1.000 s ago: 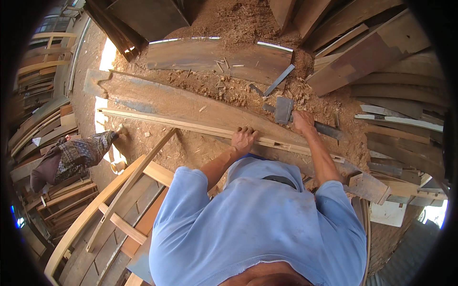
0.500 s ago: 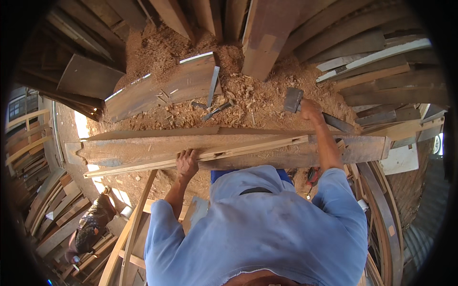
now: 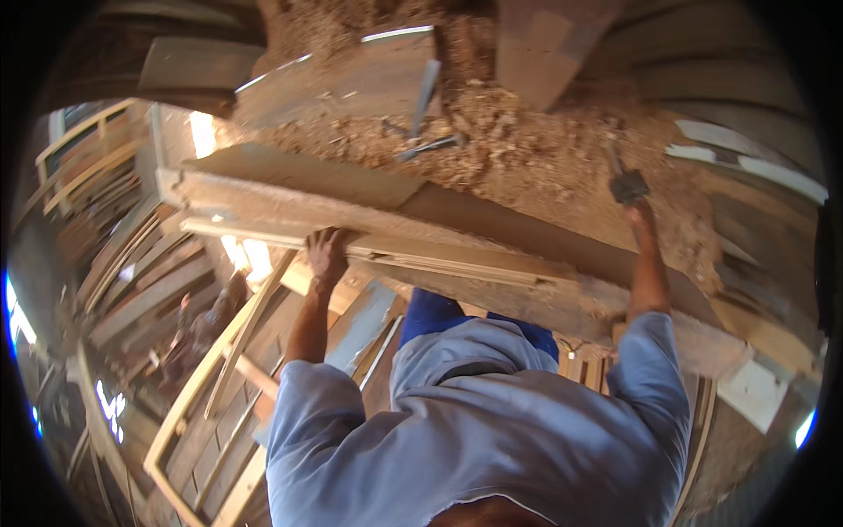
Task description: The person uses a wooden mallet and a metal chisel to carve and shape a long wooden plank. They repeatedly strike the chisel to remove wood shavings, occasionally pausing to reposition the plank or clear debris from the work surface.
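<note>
Floor: brown earth under curled, crumbly shavings (image 3: 514, 145), heaped on the far side.
Left edge: bright sun patches, stacked planks (image 3: 154, 294) and another person (image 3: 198, 338), blurred, among the timber.
Near left: a frame (image 3: 206, 373) of pale, smooth slats, some curved.
Right edge: long, dark boards and a white-painted plank (image 3: 781, 180), softened by blur.
Far board: a broad brown board (image 3: 342, 92) with white edging, a flat grey bar (image 3: 426, 98) at its right end, and a dark tool (image 3: 430, 147) on the shavings nearer.
Beam: thick, rough and brown, the beam (image 3: 307, 200) spans the scene before the person in a blue-grey shirt (image 3: 518, 430).
Strip: the pale, straight-edged strip (image 3: 448, 252) lies lengthwise along the beam's near side, grooved on its near side.
Left hand: the hand (image 3: 327, 255) grasps the strip left of its middle, fingers bent over it.
Right hand: clenched around a hammer (image 3: 629, 186) close to its dark, blocky head, the hand (image 3: 642, 214) is on the far right; blur hides separate fingers.
</note>
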{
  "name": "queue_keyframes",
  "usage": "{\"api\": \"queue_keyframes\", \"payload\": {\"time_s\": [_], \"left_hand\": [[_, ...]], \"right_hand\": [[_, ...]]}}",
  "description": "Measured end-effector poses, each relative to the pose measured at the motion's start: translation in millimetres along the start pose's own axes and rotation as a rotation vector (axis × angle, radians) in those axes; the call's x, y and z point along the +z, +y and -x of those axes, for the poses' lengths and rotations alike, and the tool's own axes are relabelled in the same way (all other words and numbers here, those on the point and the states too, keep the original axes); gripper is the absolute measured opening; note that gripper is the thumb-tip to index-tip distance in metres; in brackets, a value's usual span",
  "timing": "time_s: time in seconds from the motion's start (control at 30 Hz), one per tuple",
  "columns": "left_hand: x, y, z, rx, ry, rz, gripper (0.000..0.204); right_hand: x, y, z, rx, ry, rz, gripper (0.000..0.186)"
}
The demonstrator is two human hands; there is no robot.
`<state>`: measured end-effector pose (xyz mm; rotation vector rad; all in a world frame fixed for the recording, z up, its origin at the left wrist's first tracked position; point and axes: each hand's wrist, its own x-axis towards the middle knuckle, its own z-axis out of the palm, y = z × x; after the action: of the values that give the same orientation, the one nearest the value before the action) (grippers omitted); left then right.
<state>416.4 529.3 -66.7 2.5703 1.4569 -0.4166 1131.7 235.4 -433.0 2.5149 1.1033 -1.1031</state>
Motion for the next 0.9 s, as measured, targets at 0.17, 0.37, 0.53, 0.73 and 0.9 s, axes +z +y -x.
{"api": "queue_keyframes", "payload": {"time_s": [0.17, 0.37, 0.53, 0.73, 0.9], "left_hand": [[6, -16, -9, 0.002, -0.063, -0.002, 0.051], [-8, 9, -18, -0.014, -0.085, -0.023, 0.048], [-5, 0, -27, 0.031, -0.082, -0.016, 0.049], [-4, -1, -24, 0.026, -0.055, -0.018, 0.047], [2, -11, -11, 0.011, -0.063, -0.033, 0.043]], "right_hand": [[80, 22, -82, -0.065, 0.056, 0.350, 0.052], [88, -26, -156, 0.171, -0.186, 0.195, 0.063], [120, -8, -196, 0.197, -0.304, 0.248, 0.063], [91, -30, -193, 0.220, -0.216, 0.254, 0.058], [-5, -115, -119, 0.075, -0.326, 0.141, 0.059]]}}
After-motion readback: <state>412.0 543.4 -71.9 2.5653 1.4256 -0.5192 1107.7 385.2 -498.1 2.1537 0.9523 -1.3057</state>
